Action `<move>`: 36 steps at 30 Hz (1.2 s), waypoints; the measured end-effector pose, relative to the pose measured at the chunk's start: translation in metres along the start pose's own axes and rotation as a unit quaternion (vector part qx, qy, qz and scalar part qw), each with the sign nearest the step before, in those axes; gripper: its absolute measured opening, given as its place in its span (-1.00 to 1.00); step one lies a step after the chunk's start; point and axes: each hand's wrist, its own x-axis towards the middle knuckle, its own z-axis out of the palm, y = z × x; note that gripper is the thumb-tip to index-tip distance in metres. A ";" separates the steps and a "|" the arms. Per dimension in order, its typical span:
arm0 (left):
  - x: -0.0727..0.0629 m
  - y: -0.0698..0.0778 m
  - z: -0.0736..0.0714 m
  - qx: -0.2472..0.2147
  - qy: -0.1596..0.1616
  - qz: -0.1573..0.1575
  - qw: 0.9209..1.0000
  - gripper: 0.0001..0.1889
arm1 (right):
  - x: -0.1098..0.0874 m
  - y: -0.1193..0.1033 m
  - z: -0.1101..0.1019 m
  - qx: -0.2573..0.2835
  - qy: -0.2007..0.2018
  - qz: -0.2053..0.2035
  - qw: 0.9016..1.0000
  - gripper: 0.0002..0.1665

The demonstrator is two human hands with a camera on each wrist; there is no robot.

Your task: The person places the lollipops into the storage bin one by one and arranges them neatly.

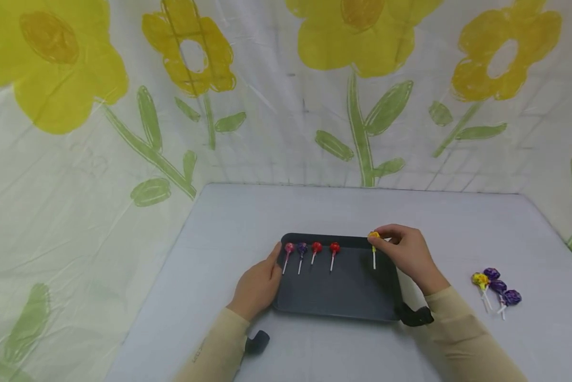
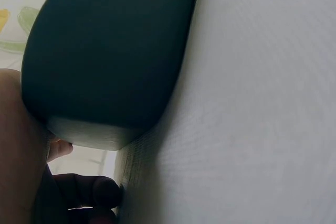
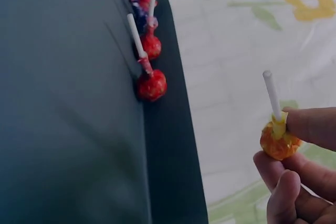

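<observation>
A dark grey tray (image 1: 338,292) lies on the table. My left hand (image 1: 257,286) grips its left edge; in the left wrist view some of those fingers (image 2: 94,190) curl below a dark rounded shape. Over the tray's back right corner, my right hand (image 1: 410,254) pinches a yellow lollipop (image 3: 279,141) by its wrapped head. Its white stick points toward the tray's front in the head view. Along the back of the tray, from the left, lie a pink lollipop (image 1: 289,248), a purple lollipop (image 1: 302,248) and two red lollipops, one (image 1: 317,247) beside the other (image 1: 334,248).
Right of the tray, a small pile on the white table (image 1: 238,212) holds a yellow lollipop (image 1: 479,280) and several purple lollipops (image 1: 511,297). A flowered curtain (image 1: 276,122) hangs behind the table. Dark straps (image 1: 416,316) sit at both wrists.
</observation>
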 end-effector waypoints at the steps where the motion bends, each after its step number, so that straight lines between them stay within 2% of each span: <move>1: 0.000 0.000 0.000 0.000 -0.001 -0.001 1.000 -0.40 | 0.001 -0.001 0.001 0.001 0.000 -0.002 1.000 -0.59; 13: 0.000 0.000 0.000 -0.001 -0.002 -0.001 1.000 -0.39 | 0.008 -0.007 0.014 -0.002 -0.039 -0.007 0.999 -0.64; 24: 0.000 0.000 0.000 0.003 0.000 0.001 1.000 -0.39 | 0.013 -0.003 0.031 -0.007 -0.047 -0.023 0.999 -0.69; 36: 0.000 0.000 0.000 0.003 0.005 0.001 1.000 -0.40 | 0.015 -0.001 0.037 -0.040 -0.068 -0.009 0.997 -0.60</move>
